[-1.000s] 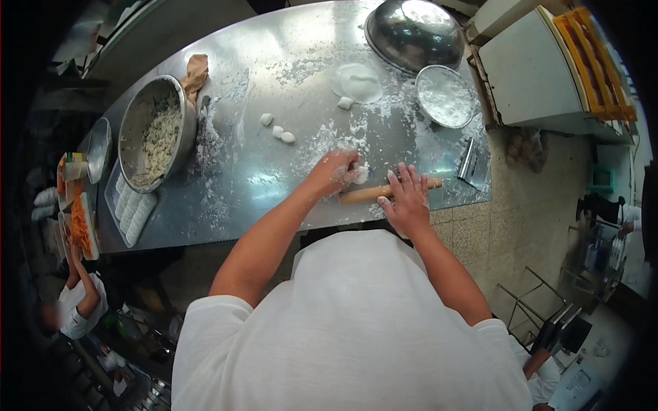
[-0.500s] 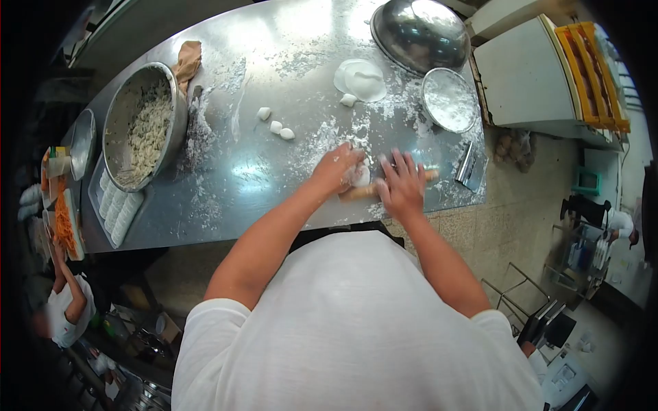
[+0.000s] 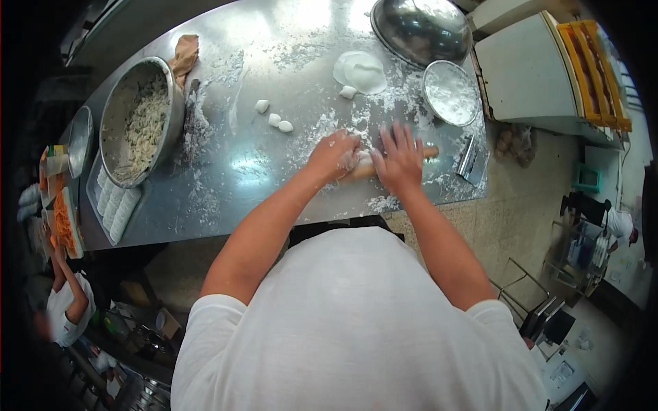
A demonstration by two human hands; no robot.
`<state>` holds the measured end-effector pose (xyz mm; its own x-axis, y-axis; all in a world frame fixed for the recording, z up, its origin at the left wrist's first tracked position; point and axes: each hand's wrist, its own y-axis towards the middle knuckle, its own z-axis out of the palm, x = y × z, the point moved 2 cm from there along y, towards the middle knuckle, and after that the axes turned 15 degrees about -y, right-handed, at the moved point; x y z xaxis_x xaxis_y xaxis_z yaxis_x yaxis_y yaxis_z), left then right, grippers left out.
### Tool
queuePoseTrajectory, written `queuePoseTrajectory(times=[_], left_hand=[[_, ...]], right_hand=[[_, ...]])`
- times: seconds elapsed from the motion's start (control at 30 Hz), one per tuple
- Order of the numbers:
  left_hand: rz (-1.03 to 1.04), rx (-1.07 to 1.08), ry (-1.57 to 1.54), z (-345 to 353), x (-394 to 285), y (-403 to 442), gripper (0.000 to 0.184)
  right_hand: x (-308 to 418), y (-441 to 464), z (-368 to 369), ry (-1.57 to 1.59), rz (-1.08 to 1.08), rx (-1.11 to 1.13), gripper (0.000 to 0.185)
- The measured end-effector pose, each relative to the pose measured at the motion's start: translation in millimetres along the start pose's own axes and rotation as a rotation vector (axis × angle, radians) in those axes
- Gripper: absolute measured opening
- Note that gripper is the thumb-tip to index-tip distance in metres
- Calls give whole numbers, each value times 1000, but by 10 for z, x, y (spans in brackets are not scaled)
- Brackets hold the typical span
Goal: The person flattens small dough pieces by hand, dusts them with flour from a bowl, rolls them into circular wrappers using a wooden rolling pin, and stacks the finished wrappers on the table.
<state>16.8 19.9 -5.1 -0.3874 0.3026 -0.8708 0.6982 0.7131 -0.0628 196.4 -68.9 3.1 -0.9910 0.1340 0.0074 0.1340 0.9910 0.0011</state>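
On the floured steel table, my right hand (image 3: pixel 399 161) lies flat with stretched fingers over a wooden rolling pin (image 3: pixel 430 152). To its left, my left hand (image 3: pixel 334 156) is closed, its curled fingertips at the edge of a small piece of dough (image 3: pixel 365 159). The pin meets that dough, which is partly covered by my fingers. Farther up sit flat round dough wrappers (image 3: pixel 363 72), with a small dough lump (image 3: pixel 348 92) beside them. A few more dough lumps (image 3: pixel 274 120) rest to the left of my hands.
A bowl of flour (image 3: pixel 450 94) and an overturned metal bowl (image 3: pixel 421 31) stand at the back right. A metal scraper (image 3: pixel 468 161) lies near the right edge. At left are a large bowl of filling (image 3: pixel 145 130) and a tray of white rolls (image 3: pixel 118 205). A co-worker (image 3: pixel 72 308) handles shredded orange food.
My right hand and the rolling pin have moved slightly away from my body and to the left. My left hand stays at the dough, a little farther up.
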Motion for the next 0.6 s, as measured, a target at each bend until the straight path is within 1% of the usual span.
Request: queuePoseTrajectory(times=[0.03, 0.07, 0.13, 0.17, 0.23, 0.27, 0.3, 0.33, 0.37, 0.4, 0.43, 0.47, 0.5, 0.57, 0.6], left_hand=[[-27, -8, -29, -19, -60, -70, 18], [-32, -15, -32, -19, -86, -124, 18], [-226, 18, -273, 26, -69, -215, 21], [-235, 28, -277, 43, -60, -241, 21], [-197, -61, -235, 52, -67, -259, 22], [-207, -45, -239, 84, -31, -223, 22], [-90, -175, -182, 58, 3, -141, 22], [35, -311, -117, 6, 20, -72, 22], [41, -309, -110, -22, 29, -32, 22], [38, -228, -104, -53, 29, 23, 22], [38, -152, -97, -95, 20, 81, 22], [38, -79, -92, -124, 3, 130, 22], [49, -96, -90, -139, -13, 135, 22], [10, 21, 54, -50, -20, -3, 20], [6, 14, 50, -6, -29, -67, 20]], right_hand=[[-42, -269, 5, -32, -42, 73, 67], [-71, -493, 17, -34, -51, 75, 67], [-52, -748, -49, -68, -45, 20, 67], [-66, -677, 20, -64, -41, 33, 67], [89, -95, -141, -83, 22, 137, 70], [147, 206, -117, -73, 61, 84, 71], [181, 462, -55, -63, 99, 27, 72], [184, 649, 33, -56, 106, 28, 72], [185, 815, 73, -29, 103, -40, 71], [190, 902, 51, -5, 95, -115, 71], [188, 855, 19, -6, 93, -135, 71], [174, 712, -20, 13, 73, -134, 71], [151, 540, -33, 30, 48, -129, 70], [46, -39, 42, -77, -51, 5, 70], [-17, -417, 66, -43, -54, 3, 69]])
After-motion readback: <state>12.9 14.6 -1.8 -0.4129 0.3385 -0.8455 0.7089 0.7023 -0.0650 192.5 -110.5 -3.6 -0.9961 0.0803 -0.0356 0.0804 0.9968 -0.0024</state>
